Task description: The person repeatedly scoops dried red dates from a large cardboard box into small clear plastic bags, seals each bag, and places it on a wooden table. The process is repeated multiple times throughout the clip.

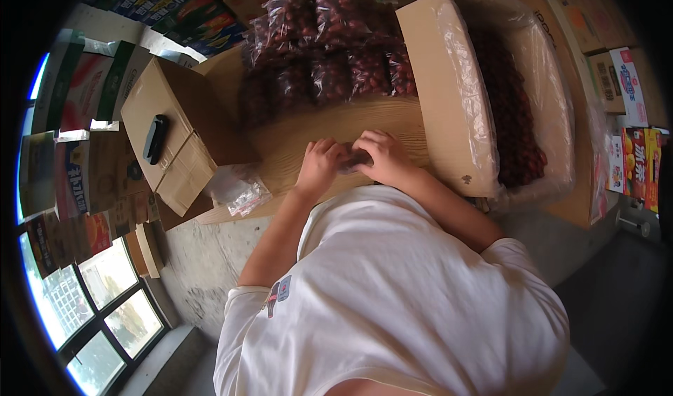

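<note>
Close to my body, my left hand [321, 163] and my right hand [386, 158] grip a small clear plastic bag [357, 157] with dark contents. The fingers cover much of it, so its seal and fill are hidden. Beyond my hands, filled clear bags of dark red dried fruit, likely jujubes [328, 54], are stacked on the wooden table [342, 120]. Loose fruit of the same kind [507, 106] lies in a large plastic-lined cardboard box [447, 96] to the right. Flat empty plastic bags [242, 191] rest at the table's left front.
On the left a cardboard box [168, 138] carries a dark oblong object [155, 139], perhaps a stapler or case. Stacked printed cartons [87, 91] and a window [100, 312] are farther left. More cartons [625, 85] stand at the right.
</note>
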Demonstrator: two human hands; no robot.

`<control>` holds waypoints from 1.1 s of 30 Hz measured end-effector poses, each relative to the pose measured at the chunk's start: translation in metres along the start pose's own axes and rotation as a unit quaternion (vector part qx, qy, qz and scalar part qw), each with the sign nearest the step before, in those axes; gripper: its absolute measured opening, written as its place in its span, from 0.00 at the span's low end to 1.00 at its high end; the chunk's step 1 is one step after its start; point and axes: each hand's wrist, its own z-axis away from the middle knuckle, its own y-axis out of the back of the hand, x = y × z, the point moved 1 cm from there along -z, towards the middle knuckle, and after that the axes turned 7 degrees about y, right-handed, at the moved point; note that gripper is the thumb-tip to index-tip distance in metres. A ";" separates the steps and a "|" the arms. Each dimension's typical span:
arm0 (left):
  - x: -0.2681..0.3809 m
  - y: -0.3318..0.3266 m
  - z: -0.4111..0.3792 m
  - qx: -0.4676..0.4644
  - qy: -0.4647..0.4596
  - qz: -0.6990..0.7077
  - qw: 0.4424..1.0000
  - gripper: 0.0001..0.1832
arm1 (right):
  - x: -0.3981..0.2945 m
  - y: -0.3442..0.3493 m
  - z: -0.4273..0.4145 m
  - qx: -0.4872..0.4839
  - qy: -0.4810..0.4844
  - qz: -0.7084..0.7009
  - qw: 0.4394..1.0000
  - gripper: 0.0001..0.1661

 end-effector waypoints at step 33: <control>0.008 -0.003 -0.003 -0.002 0.051 -0.026 0.998 0.05 | 0.027 -0.024 0.003 0.007 -0.003 -0.002 1.000 0.06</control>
